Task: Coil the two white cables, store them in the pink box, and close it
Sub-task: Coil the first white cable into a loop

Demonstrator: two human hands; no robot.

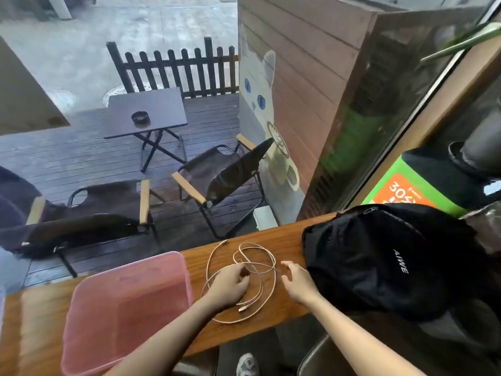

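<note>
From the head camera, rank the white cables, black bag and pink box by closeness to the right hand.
From the right hand:
1. White cables, just to its left, beside the fingers.
2. Black bag, close on its right.
3. Pink box, far left, beyond the left hand.

Wooden counter (pixel 284 237), window — wet deck (pixel 81 156), folding chairs (pixel 217 175), fence (pixel 176 69)

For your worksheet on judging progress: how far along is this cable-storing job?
Done: nothing yet. The cables lie in loose tangled loops on the counter. In hand: the left hand rests on the loops, fingers curled; the right hand hovers open beside them. Left: coiling both, putting them in the pink box, and closing it.
</note>
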